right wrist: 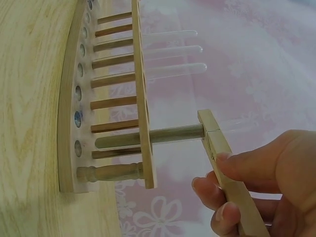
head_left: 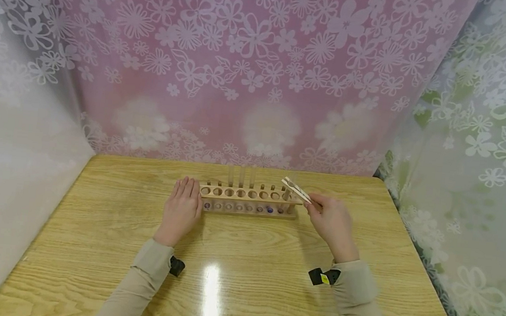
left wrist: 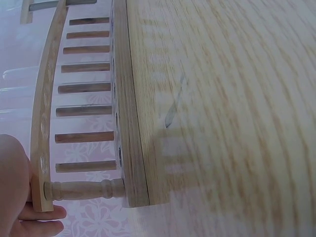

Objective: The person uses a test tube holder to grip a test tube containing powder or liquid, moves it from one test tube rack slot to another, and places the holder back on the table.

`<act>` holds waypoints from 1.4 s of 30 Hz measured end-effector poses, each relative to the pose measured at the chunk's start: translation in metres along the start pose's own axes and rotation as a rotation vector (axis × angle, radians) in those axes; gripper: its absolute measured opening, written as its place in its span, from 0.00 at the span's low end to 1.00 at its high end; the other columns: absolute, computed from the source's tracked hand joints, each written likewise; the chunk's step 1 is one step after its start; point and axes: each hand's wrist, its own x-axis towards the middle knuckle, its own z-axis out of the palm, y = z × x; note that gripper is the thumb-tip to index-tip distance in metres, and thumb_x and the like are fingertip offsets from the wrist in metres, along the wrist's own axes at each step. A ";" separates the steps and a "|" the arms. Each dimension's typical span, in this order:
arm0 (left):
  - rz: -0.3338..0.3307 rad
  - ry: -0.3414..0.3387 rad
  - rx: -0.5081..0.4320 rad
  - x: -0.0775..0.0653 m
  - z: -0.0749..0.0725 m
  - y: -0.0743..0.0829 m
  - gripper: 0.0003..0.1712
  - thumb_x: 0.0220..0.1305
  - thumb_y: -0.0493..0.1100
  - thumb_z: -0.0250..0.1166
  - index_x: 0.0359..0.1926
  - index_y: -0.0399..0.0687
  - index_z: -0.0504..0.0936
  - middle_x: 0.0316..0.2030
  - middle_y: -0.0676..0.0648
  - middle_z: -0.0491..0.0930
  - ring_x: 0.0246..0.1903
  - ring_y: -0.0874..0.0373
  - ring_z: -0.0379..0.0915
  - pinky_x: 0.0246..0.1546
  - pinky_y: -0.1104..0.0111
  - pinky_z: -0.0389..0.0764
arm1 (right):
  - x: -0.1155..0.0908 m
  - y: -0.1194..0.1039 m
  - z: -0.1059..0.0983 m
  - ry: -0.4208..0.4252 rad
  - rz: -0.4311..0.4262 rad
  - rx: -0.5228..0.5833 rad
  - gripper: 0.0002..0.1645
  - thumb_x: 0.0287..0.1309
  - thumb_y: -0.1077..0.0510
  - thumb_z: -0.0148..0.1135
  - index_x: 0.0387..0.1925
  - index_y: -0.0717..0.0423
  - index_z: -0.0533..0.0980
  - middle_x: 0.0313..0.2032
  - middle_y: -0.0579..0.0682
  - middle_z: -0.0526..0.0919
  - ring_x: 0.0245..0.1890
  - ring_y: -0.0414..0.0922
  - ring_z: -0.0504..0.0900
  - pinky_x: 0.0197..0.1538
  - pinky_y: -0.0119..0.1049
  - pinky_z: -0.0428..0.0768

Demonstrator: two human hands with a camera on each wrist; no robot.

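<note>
The left hand (head_left: 182,204), fingers straight, touches the test tube rack's (head_left: 247,195) left end. The right hand (head_left: 331,220) pinches a wooden clamp (right wrist: 223,158) gripping a test tube (right wrist: 173,134) at its right end. The wide table (head_left: 253,249) spreads nearer, its far edge just behind.

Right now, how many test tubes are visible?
4: three clear test tubes on middle pegs of the rack; one darker tube at the rack's right end, in the wooden clamp.

One rack (head_left: 249,201) with eight pegs (right wrist: 114,102) is seen beside the fingers of the left hand (head_left: 181,209). One wooden clamp (right wrist: 238,193) is held in the fingers of the right hand (head_left: 332,222); of four test tubes (right wrist: 175,134), one is placed just beyond those fingertips, three well apart.
</note>
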 end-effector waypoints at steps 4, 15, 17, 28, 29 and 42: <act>-0.006 -0.011 -0.003 0.001 0.000 0.000 0.25 0.71 0.39 0.56 0.61 0.23 0.74 0.57 0.29 0.76 0.62 0.36 0.70 0.68 0.48 0.65 | 0.000 0.002 0.005 -0.001 -0.001 0.011 0.19 0.64 0.57 0.65 0.54 0.61 0.82 0.40 0.59 0.88 0.23 0.48 0.82 0.18 0.37 0.69; -0.017 -0.029 -0.002 0.001 -0.001 0.000 0.24 0.70 0.39 0.57 0.60 0.24 0.74 0.57 0.30 0.76 0.62 0.37 0.70 0.69 0.49 0.63 | -0.004 0.010 0.016 0.001 0.025 0.043 0.21 0.64 0.55 0.65 0.56 0.61 0.81 0.37 0.59 0.88 0.12 0.40 0.67 0.15 0.35 0.63; -0.016 -0.029 -0.005 0.001 -0.001 0.000 0.24 0.70 0.39 0.57 0.61 0.24 0.74 0.58 0.30 0.76 0.62 0.37 0.70 0.69 0.49 0.64 | -0.004 0.011 0.017 0.005 0.025 0.047 0.21 0.64 0.55 0.65 0.55 0.61 0.81 0.37 0.58 0.88 0.12 0.41 0.68 0.15 0.35 0.64; -0.006 -0.022 -0.012 0.001 -0.004 0.001 0.24 0.71 0.39 0.56 0.61 0.23 0.74 0.57 0.29 0.76 0.62 0.36 0.70 0.68 0.49 0.64 | -0.006 0.013 0.022 0.019 0.034 0.039 0.20 0.64 0.56 0.66 0.54 0.61 0.82 0.36 0.60 0.88 0.11 0.40 0.66 0.13 0.34 0.63; -0.007 -0.020 -0.013 0.001 -0.004 0.001 0.24 0.71 0.39 0.56 0.61 0.23 0.74 0.57 0.29 0.76 0.62 0.36 0.70 0.69 0.49 0.64 | -0.006 0.013 0.022 0.020 0.033 0.040 0.20 0.64 0.56 0.66 0.54 0.62 0.82 0.36 0.60 0.88 0.11 0.40 0.67 0.14 0.34 0.64; -0.004 -0.006 -0.015 0.001 -0.003 0.001 0.24 0.71 0.39 0.56 0.60 0.23 0.74 0.57 0.29 0.76 0.61 0.36 0.70 0.68 0.49 0.64 | -0.005 0.017 0.023 0.009 0.017 0.036 0.20 0.65 0.57 0.64 0.55 0.62 0.81 0.33 0.57 0.88 0.12 0.40 0.68 0.15 0.35 0.65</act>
